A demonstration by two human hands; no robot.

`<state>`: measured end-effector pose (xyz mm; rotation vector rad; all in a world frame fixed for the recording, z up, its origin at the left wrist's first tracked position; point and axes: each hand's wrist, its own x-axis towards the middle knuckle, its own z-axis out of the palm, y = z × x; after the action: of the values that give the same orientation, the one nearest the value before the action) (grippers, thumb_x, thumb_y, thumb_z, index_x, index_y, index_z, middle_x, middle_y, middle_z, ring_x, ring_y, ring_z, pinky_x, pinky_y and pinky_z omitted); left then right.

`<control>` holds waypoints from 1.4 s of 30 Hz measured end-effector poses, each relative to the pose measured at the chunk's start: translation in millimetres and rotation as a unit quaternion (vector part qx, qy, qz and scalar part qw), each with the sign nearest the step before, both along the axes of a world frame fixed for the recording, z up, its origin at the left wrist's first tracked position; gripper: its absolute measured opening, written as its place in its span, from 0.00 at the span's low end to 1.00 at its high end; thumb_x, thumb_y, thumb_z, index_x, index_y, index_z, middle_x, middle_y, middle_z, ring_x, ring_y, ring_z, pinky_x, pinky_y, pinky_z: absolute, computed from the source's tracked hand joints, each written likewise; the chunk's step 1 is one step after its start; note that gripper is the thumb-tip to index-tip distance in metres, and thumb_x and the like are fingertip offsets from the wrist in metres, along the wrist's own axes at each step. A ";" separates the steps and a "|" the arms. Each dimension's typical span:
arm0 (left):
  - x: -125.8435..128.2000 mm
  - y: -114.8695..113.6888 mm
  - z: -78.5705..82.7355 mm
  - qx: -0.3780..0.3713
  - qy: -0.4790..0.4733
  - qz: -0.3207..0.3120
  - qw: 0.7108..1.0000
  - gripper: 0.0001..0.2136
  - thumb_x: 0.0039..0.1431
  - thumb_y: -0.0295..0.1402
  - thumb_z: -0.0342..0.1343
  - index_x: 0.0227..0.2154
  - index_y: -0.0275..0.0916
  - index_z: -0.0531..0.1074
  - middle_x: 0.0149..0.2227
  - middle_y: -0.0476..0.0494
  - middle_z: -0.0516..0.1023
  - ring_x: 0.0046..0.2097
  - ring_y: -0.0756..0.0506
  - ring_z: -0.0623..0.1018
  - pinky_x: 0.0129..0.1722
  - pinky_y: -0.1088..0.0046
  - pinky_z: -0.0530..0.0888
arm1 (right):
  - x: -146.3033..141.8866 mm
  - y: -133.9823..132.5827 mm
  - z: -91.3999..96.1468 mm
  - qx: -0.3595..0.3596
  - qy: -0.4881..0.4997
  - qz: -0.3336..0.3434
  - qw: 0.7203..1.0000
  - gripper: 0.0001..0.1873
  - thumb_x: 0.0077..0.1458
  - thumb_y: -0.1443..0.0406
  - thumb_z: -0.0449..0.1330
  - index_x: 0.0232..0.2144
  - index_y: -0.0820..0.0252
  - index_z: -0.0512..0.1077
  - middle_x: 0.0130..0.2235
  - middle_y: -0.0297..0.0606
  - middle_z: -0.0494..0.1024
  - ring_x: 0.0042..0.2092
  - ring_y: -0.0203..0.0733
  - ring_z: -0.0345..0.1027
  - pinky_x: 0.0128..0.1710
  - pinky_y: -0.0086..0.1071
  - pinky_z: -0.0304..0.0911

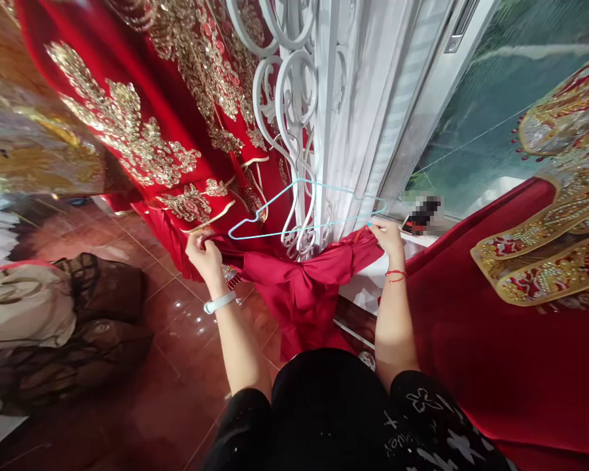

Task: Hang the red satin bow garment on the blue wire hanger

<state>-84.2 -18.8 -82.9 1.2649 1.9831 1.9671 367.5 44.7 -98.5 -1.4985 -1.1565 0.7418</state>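
A plain red satin garment (302, 281) is stretched between my two hands, with gathered folds at its middle and its lower part hanging down. My left hand (203, 255), with a white band at the wrist, is closed in a pinch at the garment's left end. On the other side my right hand (387, 234), with a red string at the wrist, pinches the right end. Just beyond the garment a light blue hanger (265, 234) hangs in front of white scrollwork, its metal hook up. Whether the garment touches the hanger's bar I cannot tell.
Red robes with gold embroidery (161, 150) hang at the left, beside the white scrollwork stand (294, 85). Another embroidered red garment (520, 327) hangs close on the right. Dark mesh bags (108, 294) sit on the tiled floor (177, 353). A sliding glass door (500, 98) stands behind.
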 end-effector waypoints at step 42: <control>16.4 -68.1 -97.0 -0.272 -0.304 -0.162 0.899 0.32 0.48 0.30 0.58 0.59 0.41 0.63 0.31 0.50 0.78 0.28 0.49 0.75 0.29 0.76 0.72 | -79.0 -14.8 29.5 0.139 0.103 0.139 0.975 0.14 0.41 0.55 0.73 0.29 0.58 0.83 0.37 0.43 0.88 0.46 0.55 0.83 0.47 0.45 0.79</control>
<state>-67.8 -87.0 -179.9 0.6697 1.6768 1.2876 288.5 29.9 -69.0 -1.0138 -1.2673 0.8620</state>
